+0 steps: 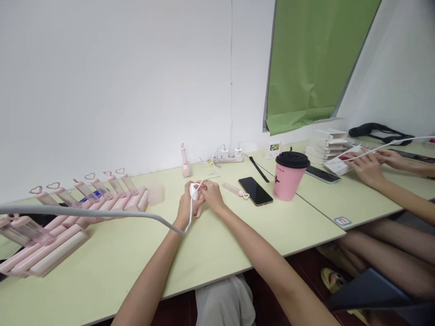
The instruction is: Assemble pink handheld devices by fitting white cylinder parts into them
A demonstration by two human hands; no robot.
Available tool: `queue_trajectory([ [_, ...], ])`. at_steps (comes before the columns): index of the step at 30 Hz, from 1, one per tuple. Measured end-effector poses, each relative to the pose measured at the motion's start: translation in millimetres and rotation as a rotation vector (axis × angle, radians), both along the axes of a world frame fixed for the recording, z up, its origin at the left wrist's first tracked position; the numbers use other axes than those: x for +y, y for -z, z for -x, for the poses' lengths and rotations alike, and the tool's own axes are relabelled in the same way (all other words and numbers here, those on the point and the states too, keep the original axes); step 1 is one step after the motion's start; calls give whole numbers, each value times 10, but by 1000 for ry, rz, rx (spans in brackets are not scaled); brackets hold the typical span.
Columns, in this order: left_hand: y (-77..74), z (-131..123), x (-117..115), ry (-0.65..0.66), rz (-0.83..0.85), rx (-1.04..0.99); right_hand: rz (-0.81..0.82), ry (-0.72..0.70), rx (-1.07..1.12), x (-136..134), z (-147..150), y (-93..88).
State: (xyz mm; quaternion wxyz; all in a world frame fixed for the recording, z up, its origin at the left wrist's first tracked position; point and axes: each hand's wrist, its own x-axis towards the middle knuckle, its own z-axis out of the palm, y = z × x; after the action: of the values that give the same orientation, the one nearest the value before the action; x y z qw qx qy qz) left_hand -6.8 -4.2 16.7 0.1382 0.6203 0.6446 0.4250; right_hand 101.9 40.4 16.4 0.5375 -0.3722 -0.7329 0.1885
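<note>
My left hand (185,203) is wrapped round a small white and pale pink device (195,192), held just above the table in front of me. Part of its pink lower end shows between my hands; the rest is covered by fingers. My right hand (212,194) meets it from the right, fingers bent in and pinched at the device's upper side. What those fingertips grip is hidden. Just right of my hands lies a clear and pink tube with a heart-shaped loop (236,190), beside a black phone (255,190).
Several pink tubes (118,203) stand and lie at left. A pink cup (288,177) with black lid stands at right. A power strip (228,158) and another pink device (185,163) are by the wall. A white cable (136,213) crosses the view. A co-worker's hands (369,167) hold a white box.
</note>
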Motion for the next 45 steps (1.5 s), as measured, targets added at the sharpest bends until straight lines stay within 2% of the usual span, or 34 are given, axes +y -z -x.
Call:
queue_trajectory([
  [4, 22, -84, 43, 81, -21, 25, 90, -26, 156, 141, -75, 88],
  [8, 59, -120, 91, 157, -44, 3, 206, -121, 293, 262, -133, 210],
  [14, 85, -158, 182, 185, 21, -111, 367, -143, 413, 447, -167, 369],
  [20, 134, -142, 261, 245, 30, -25, 434, -176, 456, 485, -192, 429],
  [25, 164, -142, 223, 237, 24, -86, 403, -157, 431, 418, -183, 376],
  [30, 161, -163, 151, 294, -61, -245, 235, -68, 251, 271, -198, 235],
  [36, 256, -87, 235, 245, -6, -233, 46, 22, 35, 193, -230, 210],
  [38, 314, -65, 303, 235, 21, -256, 48, 51, 20, 216, -223, 242],
  [41, 383, -57, 404, 256, 70, -283, 139, 88, 46, 282, -207, 302],
  [45, 377, -83, 438, 286, 79, -256, 213, 72, 123, 372, -197, 364],
])
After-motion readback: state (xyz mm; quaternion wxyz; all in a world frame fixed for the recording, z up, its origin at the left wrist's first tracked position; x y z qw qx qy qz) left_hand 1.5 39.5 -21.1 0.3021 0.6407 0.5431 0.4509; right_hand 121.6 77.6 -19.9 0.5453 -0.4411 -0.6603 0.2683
